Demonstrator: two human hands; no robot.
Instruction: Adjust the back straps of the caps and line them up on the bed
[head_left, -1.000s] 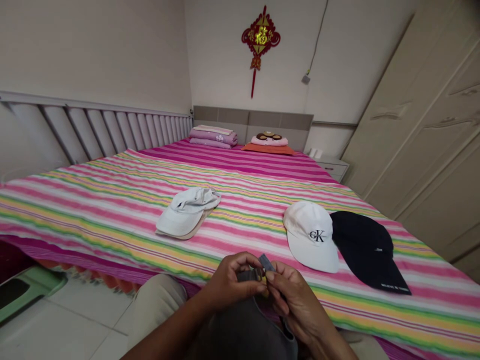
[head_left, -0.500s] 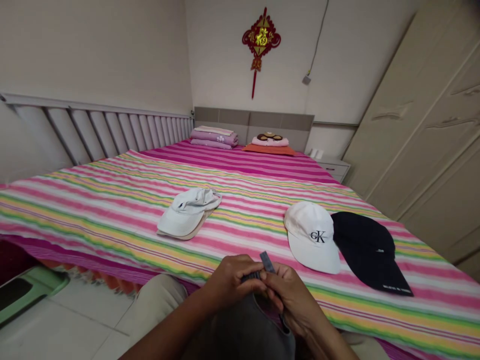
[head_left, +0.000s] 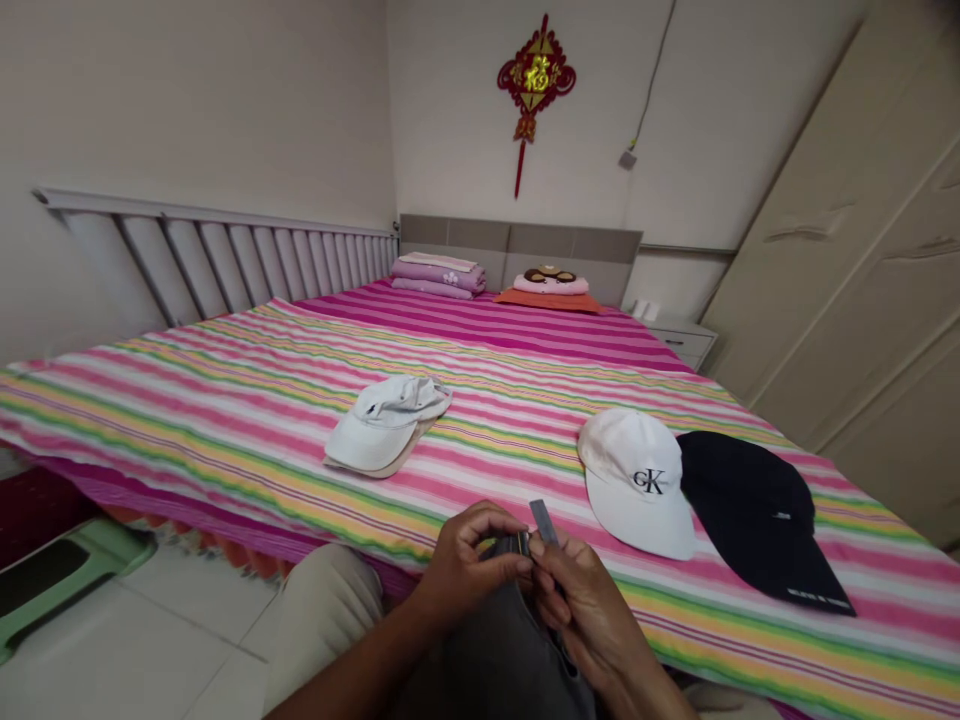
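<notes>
Well to the left of the fingers and lower, a pale green plastic stool (head_left: pixel 112 548) stands on the white tiled floor (head_left: pixel 191 620). Nearer, left of the fingers and farther up the bed, an off-white cloth cap with a small dark emblem (head_left: pixel 386 415) lies on the pink, yellow, green and white striped sheet (head_left: pixel 225 400), brim towards the lower left. The left hand (head_left: pixel 469 555), its forearm slanting up and rightward, has the index finger bent over and the thumb stretched out below, the two pinching the closure of a dark grey cloth cap (head_left: pixel 499 655). That cap hangs directly beneath the fingers, its lower part cut off by the view. Between the hands runs its flat grey strap (head_left: pixel 544 522), the free end poking up above the fingertips. The right hand (head_left: pixel 581 590), forearm slanting up and leftward, presses thumb and index finger on this strap, the other fingers curled underneath. Just right of the fingers rests a white cap with black letters (head_left: pixel 634 480); beyond it, overlapped slightly, lies a black long-brimmed cap (head_left: pixel 757 520).
</notes>
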